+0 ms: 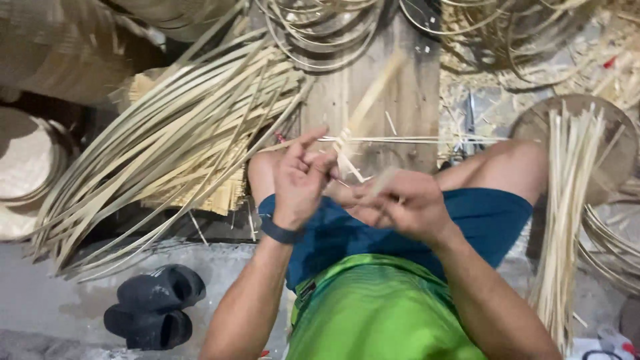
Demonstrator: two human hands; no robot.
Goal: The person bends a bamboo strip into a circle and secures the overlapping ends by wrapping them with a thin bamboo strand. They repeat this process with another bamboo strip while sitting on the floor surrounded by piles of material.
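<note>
I sit with my knees apart, in blue shorts and a green shirt. My left hand [301,175], with a dark band on its wrist, pinches thin pale bamboo strips [347,143] above my lap, the index finger raised. One long thin strip [413,139] runs out to the right from that pinch, level with my knees. My right hand [400,203] is closed on the near ends of the same strips, which blur where they pass through the fingers. The two hands almost touch.
A big sheaf of long bent bamboo strips [167,140] fans across the left. A straight bundle of splints [567,200] leans on a round stool at the right. Bamboo hoops [320,33] lie ahead on a wooden plank [407,93]. Black sandals [157,307] rest lower left.
</note>
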